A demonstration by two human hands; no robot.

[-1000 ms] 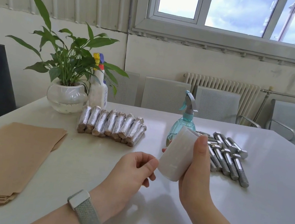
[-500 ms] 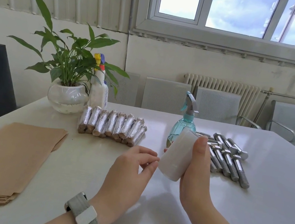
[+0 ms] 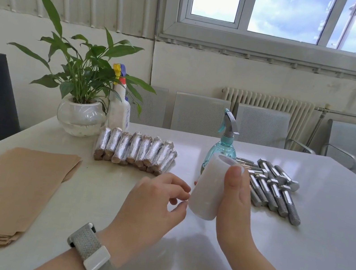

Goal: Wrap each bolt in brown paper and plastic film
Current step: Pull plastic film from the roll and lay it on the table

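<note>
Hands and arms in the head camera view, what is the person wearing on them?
Both forearms are bare, with no sleeves or gloves visible. The left hand has a watch at the wrist: a grey woven fabric band with a white rectangular clasp or body. The right hand wears nothing visible.

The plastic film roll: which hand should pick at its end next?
Probably the left hand: its fingertips sit at the film roll, while the right hand is busy holding it.
</note>
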